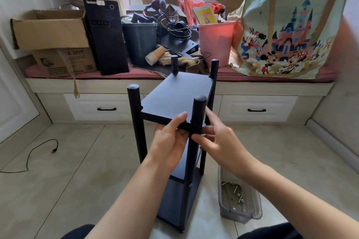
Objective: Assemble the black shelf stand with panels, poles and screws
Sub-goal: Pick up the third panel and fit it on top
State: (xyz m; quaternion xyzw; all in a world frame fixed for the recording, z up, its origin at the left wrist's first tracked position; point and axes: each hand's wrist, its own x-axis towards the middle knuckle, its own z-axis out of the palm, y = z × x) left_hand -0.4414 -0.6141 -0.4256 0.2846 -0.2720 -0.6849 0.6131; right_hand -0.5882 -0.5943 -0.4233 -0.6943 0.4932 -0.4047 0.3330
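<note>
Clear plastic tray — loose screws

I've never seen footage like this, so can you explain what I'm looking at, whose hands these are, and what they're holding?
This is one picture from a camera worn on a person's head, looking down at their own two bare hands. They sit on the floor building a black shelf stand. The left hand grips the front edge of the top panel. The right hand has its fingers around the near right pole. A clear plastic tray of screws lies on the floor to the right. Boxes and clutter fill the window bench behind.
</note>
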